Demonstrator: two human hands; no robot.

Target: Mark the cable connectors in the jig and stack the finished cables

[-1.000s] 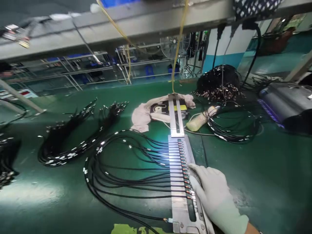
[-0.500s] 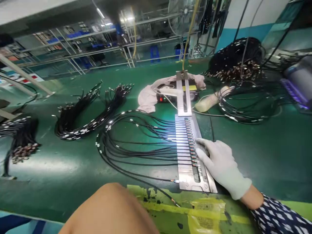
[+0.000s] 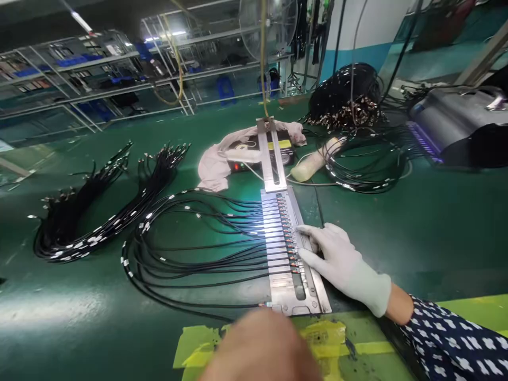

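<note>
My right hand [image 3: 337, 259], in a white glove, rests on the right edge of a metal fixture [image 3: 282, 293]. Its index finger and thumb are spread apart, touching the rail beside a row of small connectors; the other fingers are partly curled. Several black cables [image 3: 222, 256] lie side by side across the fixture's slots and loop out to the left. One lower cable end [image 3: 265, 305] touches the fixture's lower left edge. No left hand can be made out. A blurred bare-skin shape [image 3: 262, 349] covers the bottom middle; which body part it is stays unclear.
Bundled black cables [image 3: 95, 233] lie at left. Behind the fixture are a black box [image 3: 238, 165] with lights and a pale cloth [image 3: 214, 166]. Cable coils [image 3: 365, 164], a dark cable pile [image 3: 345, 92] and a grey device [image 3: 456, 124] with purple light stand at right.
The view has shifted, so the fixture and cables appear further left. The blurred skin shape has moved right and lower. A loose cable end below the fixture is no longer visible. My right hand stays on the rail.
</note>
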